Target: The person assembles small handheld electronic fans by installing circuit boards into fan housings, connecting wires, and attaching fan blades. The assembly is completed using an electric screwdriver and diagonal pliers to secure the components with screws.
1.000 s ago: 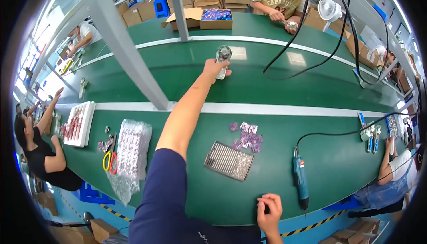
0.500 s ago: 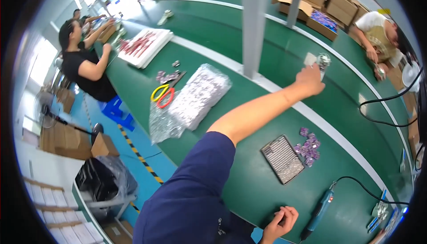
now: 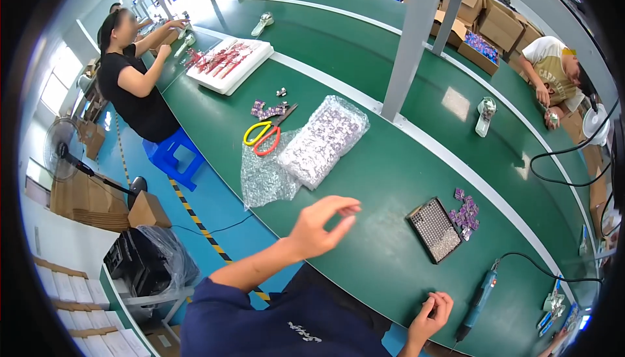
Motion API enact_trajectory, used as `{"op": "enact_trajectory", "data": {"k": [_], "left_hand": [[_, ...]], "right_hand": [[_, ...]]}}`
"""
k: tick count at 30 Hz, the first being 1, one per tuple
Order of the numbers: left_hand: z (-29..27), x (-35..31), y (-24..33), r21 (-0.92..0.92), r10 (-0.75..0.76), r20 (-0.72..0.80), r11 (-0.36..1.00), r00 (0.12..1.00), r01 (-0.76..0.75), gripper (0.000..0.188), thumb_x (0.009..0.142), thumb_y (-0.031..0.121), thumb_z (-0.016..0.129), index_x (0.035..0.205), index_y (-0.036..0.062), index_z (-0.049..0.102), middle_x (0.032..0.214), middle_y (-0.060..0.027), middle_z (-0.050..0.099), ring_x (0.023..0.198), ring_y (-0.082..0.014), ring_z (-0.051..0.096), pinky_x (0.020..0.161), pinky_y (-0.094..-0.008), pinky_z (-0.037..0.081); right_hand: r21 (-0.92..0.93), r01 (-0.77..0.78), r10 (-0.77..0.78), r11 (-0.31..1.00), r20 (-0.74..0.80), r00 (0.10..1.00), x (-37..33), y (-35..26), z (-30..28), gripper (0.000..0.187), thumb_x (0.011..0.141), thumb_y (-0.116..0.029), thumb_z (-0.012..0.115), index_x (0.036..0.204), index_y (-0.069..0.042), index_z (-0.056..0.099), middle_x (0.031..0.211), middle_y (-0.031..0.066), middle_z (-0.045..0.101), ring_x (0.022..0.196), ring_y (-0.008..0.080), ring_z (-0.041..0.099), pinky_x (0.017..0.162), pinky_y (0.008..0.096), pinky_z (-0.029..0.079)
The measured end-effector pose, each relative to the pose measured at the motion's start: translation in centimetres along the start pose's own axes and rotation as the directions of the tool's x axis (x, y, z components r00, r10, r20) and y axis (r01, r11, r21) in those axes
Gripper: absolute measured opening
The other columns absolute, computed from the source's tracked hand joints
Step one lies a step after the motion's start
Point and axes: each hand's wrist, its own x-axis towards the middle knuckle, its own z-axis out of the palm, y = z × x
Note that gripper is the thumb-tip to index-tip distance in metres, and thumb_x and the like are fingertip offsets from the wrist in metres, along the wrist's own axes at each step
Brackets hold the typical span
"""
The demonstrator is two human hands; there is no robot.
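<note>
My left hand is over the near table edge, thumb and fingers apart, nothing in it. Beyond it lies a bubble-wrap bundle of small parts. My right hand is at the table edge with its fingers curled in; what they hold, if anything, is hidden. Nearest to that hand is a teal electric screwdriver with a black cord. A dark tray of small metal pieces, apparently screws, sits farther off, beside loose purple circuit boards. Across the white rail, a white and clear device part lies on the green belt.
Scissors with yellow and red handles lie left of the bundle, near a white foam tray with red wired parts. A grey post rises from the rail. Co-workers sit at left and far right. Blue-handled tools lie at right.
My left hand has let go of the white device part on the belt and drawn back toward me. The view has shifted; my right hand stays curled near the screwdriver.
</note>
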Motion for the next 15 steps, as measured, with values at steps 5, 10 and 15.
{"op": "enact_trajectory", "data": {"k": [5,10,15], "left_hand": [[-8.4,4.2,-7.2,0.141,-0.168,-0.439,0.957,0.883,0.252,0.013,0.092,0.002,0.062,0.103,-0.0039,0.065,0.088,-0.0080,0.070,0.080,-0.0124,0.067,0.072,-0.0247,0.053],[-12.8,11.4,-10.4,-0.094,-0.085,-0.513,0.995,0.854,0.043,0.012,0.092,0.006,0.065,0.101,-0.0018,0.066,0.085,-0.0087,0.069,0.072,-0.0107,0.064,0.061,-0.0250,0.050],[-16.7,13.6,-13.8,0.512,0.017,-0.286,0.848,0.958,0.137,0.018,0.085,0.012,0.070,0.098,0.0008,0.066,0.087,-0.0119,0.067,0.074,-0.0206,0.064,0.070,-0.0317,0.050]], "right_hand": [[-0.063,0.013,-0.010,0.998,0.051,0.999,-0.1,-0.2,-0.1,0.009,0.092,0.001,0.054,0.093,0.004,0.063,0.105,0.0081,0.054,0.072,0.0095,0.052,0.059,0.0221,0.042],[-0.134,0.016,-0.008,0.991,0.062,0.998,-0.2,-0.6,0.4,0.009,0.092,0.002,0.055,0.092,0.004,0.063,0.104,0.0077,0.054,0.072,0.0092,0.051,0.058,0.0220,0.040],[-0.160,-0.018,0.022,0.987,0.027,0.999,0.3,-1.4,0.7,0.008,0.091,0.002,0.055,0.092,0.003,0.063,0.103,0.0080,0.054,0.071,0.0093,0.050,0.058,0.0222,0.040]]}}
